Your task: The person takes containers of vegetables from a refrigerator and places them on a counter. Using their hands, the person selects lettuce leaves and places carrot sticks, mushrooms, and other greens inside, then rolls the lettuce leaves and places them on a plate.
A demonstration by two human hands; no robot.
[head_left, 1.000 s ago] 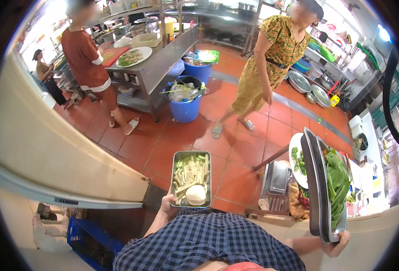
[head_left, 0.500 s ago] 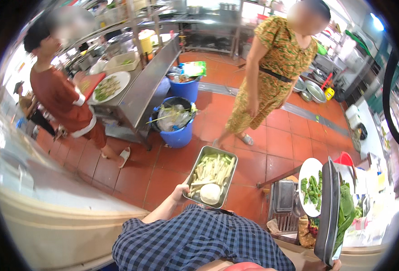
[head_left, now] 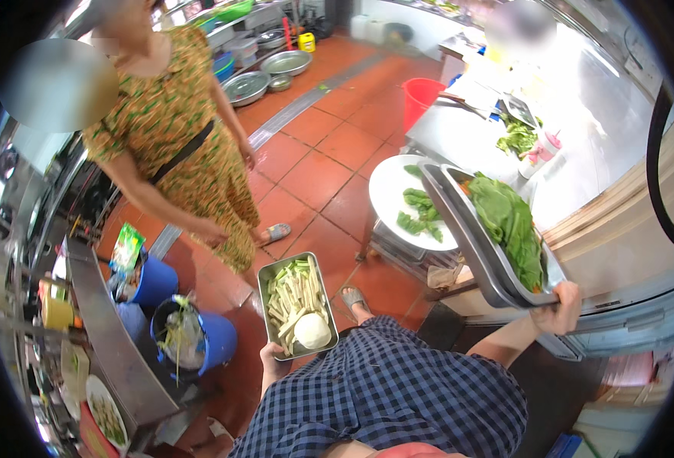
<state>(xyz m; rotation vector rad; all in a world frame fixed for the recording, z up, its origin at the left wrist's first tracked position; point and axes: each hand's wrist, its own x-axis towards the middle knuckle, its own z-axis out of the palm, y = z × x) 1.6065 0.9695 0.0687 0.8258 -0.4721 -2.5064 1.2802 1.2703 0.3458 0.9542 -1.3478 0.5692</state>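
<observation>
My left hand grips the near left corner of a rectangular metal tray held in front of my body. Pale cut vegetable strips fill it, along with a round white piece. Off to the right, my right hand is closed on the near end of a longer metal tray, which looks doubled, one tray in another. Broad green leaves lie in it, with some orange bits at the edge. Just left of that tray, a white plate bears a few dark green leaves.
A person in a yellow patterned outfit stands ahead to the left. Blue bins with refuse stand by a metal counter. At right, a white worktop holds greens and a cup; a red bucket stands beside it.
My view has swung right. The right-hand tray and my right hand now show more fully, with the leaves facing up. The left tray stays held before me. The person in yellow now appears at left.
</observation>
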